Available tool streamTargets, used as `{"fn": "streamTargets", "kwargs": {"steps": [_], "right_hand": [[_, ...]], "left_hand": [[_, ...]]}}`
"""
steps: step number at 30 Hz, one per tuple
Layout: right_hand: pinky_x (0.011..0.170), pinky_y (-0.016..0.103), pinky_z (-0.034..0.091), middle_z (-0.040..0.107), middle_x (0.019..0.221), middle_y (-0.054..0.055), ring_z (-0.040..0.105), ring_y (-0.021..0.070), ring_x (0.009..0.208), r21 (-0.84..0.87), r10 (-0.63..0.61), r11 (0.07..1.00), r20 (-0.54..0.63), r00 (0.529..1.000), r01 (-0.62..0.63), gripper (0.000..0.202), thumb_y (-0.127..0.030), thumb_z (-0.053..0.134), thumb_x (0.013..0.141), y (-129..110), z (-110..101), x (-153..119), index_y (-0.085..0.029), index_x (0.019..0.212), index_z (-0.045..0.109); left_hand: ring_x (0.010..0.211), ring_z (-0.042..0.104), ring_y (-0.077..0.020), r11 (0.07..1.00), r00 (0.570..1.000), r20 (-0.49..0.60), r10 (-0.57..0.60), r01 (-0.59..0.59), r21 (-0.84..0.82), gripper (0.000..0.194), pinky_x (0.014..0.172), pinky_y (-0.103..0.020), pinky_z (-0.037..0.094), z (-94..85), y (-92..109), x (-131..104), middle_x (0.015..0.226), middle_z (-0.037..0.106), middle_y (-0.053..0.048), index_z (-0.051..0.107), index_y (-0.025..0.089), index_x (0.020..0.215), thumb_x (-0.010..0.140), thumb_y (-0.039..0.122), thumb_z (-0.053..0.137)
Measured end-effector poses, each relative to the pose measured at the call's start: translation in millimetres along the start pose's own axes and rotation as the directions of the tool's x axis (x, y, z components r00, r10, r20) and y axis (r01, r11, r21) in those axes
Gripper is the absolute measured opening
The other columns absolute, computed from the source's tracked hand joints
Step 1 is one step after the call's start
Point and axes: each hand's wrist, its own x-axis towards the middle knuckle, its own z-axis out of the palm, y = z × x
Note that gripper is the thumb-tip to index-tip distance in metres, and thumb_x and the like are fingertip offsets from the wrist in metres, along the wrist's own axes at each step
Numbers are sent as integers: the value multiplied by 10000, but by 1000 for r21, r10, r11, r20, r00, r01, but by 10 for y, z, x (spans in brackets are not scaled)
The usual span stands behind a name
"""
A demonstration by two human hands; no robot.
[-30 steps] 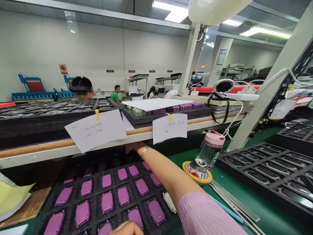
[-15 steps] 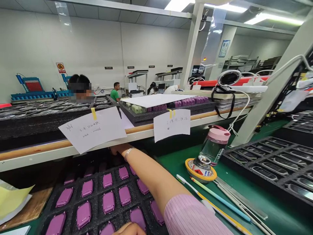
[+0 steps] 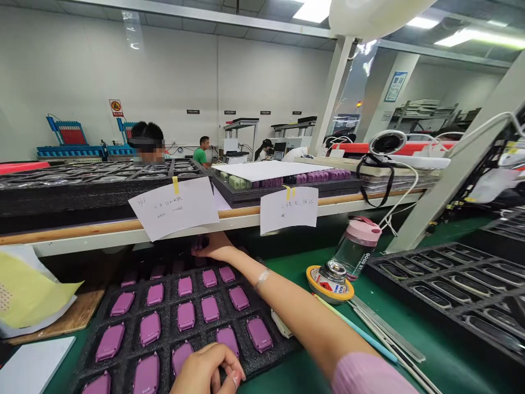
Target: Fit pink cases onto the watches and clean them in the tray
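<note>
My right hand [image 3: 214,246] reaches under the shelf to the back of a black foam tray [image 3: 164,342]. Its fingers are closed on a purple watch case [image 3: 199,242], partly in shadow. Over the tray's front part is my left hand [image 3: 209,369], its fingers curled in; whatever they may hold is hidden. Rows of purple watch cases [image 3: 150,328] lie in the tray's pockets, face down or back up I cannot tell. One purple case [image 3: 259,334] sits just right of my left hand.
A shelf edge [image 3: 241,220] with paper notes crosses above the tray. To the right stand a pink-lidded bottle [image 3: 357,246], a yellow-rimmed dish [image 3: 330,282], thin rods and a black tray of oval parts [image 3: 443,284]. Yellow paper [image 3: 36,290] lies left. People sit farther back.
My left hand has come further into view over the tray's front. My right hand, hardly visible before, now shows with a purple watch case. The camera view has shifted.
</note>
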Motion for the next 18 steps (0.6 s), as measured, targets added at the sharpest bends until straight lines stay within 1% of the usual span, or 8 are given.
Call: {"fn": "streamTargets", "kwargs": {"steps": [3,5,6,8,10,13,16,18], "right_hand": [[810,396,599,676,1130,75,693,204,944,144,-47,989,23,999,44,310,-319,659,953,-157,-78,-543,-149,1208,605],[780,325,616,709,1032,25,719,177,880,243,-97,966,25,995,88,505,-312,810,806,-308,-150,-955,-184,1223,555],[800,303,615,716,1006,-3,724,168,877,279,-119,954,10,993,111,567,-298,848,746,-386,-192,-1155,-219,1214,539],[855,300,601,706,1053,-15,716,168,904,318,-154,935,-38,987,158,547,-258,860,690,-526,-274,-1510,-263,1148,561],[857,291,594,699,1047,-23,709,174,905,339,-179,920,-78,981,195,568,-211,872,641,-621,-335,-1774,-283,1123,581],[897,285,581,695,1092,-21,706,180,970,368,-204,900,-119,972,234,616,-156,869,629,-677,-381,-1984,-306,1150,577],[1001,337,551,685,1186,12,674,214,1134,434,-207,868,-128,970,242,598,-232,900,654,-683,-405,-2046,-311,1135,552],[1030,372,545,683,1216,29,666,227,1168,512,-201,829,-105,974,226,621,-280,923,640,-686,-418,-2068,-317,1122,533]], "left_hand": [[470,461,-72,988,999,-21,-39,35,-147,309,436,-188,379,-15,11,-28,780,627,-7,687,169,877,788,465,695],[501,536,-108,965,997,-39,-68,56,-256,482,420,-226,447,-56,55,-67,868,654,-46,644,172,1006,857,622,557],[559,588,-132,946,995,-58,-77,55,-318,543,470,-256,505,-77,98,-97,904,664,-64,623,172,1046,887,670,473],[790,671,-178,891,992,-101,-80,25,-454,594,715,-324,587,-93,232,-174,991,688,-91,614,175,1090,925,694,377],[987,676,-227,744,994,-85,-68,-6,-669,600,928,-395,545,-54,416,-265,1075,716,-112,632,176,1162,918,690,441],[1070,672,-292,647,1000,3,-29,21,-762,651,996,-465,503,86,710,-382,1108,743,-149,677,144,1165,854,704,562],[1002,704,-313,625,997,-14,-73,35,-780,740,957,-496,526,224,916,-444,1035,769,-149,684,133,1168,764,751,635],[974,713,-306,620,993,-38,-108,37,-784,786,930,-484,544,283,966,-463,1000,777,-131,670,143,1192,722,773,657]]}}
